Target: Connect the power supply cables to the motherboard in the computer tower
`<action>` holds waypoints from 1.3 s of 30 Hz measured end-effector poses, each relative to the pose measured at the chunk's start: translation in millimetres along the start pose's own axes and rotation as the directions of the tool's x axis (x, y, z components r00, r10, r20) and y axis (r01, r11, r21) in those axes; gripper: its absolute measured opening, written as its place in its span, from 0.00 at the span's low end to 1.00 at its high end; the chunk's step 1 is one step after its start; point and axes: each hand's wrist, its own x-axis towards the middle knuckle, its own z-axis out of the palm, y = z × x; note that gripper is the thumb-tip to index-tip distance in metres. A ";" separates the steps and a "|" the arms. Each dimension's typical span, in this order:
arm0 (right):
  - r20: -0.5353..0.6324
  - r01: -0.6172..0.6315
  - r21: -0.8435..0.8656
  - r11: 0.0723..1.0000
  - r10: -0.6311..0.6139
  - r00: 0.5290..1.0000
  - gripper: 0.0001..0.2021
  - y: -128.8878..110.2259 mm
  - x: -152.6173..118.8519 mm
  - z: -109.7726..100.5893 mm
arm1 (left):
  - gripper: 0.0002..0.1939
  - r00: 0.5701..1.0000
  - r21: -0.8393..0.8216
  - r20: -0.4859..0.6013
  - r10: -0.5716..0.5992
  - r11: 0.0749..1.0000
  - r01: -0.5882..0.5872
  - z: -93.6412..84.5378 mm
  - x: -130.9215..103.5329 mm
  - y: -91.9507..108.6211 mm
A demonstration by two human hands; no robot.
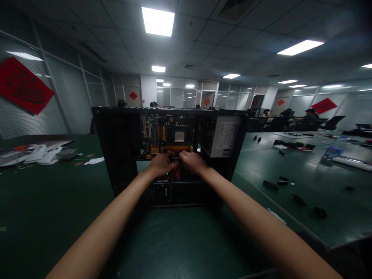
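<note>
A black computer case (116, 147) stands open toward me on the green table (174, 236). Inside it are a motherboard (186, 124) and, at the upper right, a power supply (225, 135) with a label. My left hand (161, 163) is at the lower edge of the motherboard, its fingers curled near the orange slots (177, 148). Close beside it on the right, my right hand (192, 161) is closed at the same edge. Red and dark cables (176, 172) run between and below both hands. Whatever the fingertips grip is too small to make out.
White and grey parts (43, 154) lie on the table at the left. On the right are several small black pieces (299, 200), a plastic bottle (334, 149) and a pile of black items (293, 145). People sit at desks in the right background.
</note>
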 end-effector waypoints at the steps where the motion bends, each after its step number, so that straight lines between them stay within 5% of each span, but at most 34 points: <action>1: -0.007 0.000 -0.001 1.000 0.000 1.000 0.13 0.6 0.4 0.9 | 0.21 1.000 -0.007 -0.004 0.001 1.000 -0.001 0.2 0.2 -0.1; 15: 0.018 -0.061 0.115 0.991 0.060 0.998 0.11 4.2 2.9 4.7 | 0.15 0.999 0.247 -0.024 0.035 0.969 -0.028 -1.6 6.8 -1.0; 27: -0.048 -0.030 0.297 0.954 0.047 0.998 0.16 15.7 -2.3 23.6 | 0.16 0.999 0.243 0.010 0.044 0.969 -0.045 -1.7 4.1 -0.3; 39: -0.034 -0.104 0.279 0.955 0.118 0.992 0.16 14.5 -1.8 23.7 | 0.18 0.999 0.310 0.047 0.009 0.950 -0.023 -0.1 0.0 7.3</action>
